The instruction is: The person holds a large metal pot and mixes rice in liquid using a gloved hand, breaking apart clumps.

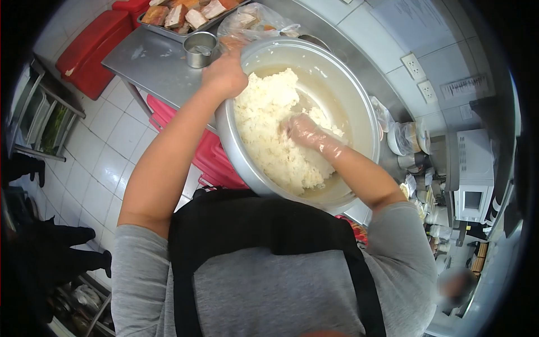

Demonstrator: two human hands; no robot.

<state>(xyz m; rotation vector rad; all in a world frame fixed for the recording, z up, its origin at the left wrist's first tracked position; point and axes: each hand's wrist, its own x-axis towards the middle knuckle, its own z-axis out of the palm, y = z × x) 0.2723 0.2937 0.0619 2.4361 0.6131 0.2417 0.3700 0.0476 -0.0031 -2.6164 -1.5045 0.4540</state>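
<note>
A large metal basin (370, 121) stands in front of me, with a mound of pale, crumbly, rice-like food (264, 140) heaped along its near and left side. Cloudy liquid shows on the basin's bare floor. My left hand (224, 76) is closed over the basin's upper left rim. Inside the basin, my right hand (307, 133), in a clear plastic glove, presses into the food with its fingers curled; the fingertips are partly buried. A small metal cup (200, 49) stands just beyond my left hand.
A tray (196, 35) of orange and white chunks and a plastic bag (255, 21) lie behind the basin on the steel table (146, 62). Red bins (95, 53) stand at the left. Wrapped bowls (401, 137) and a microwave (473, 199) are on the right.
</note>
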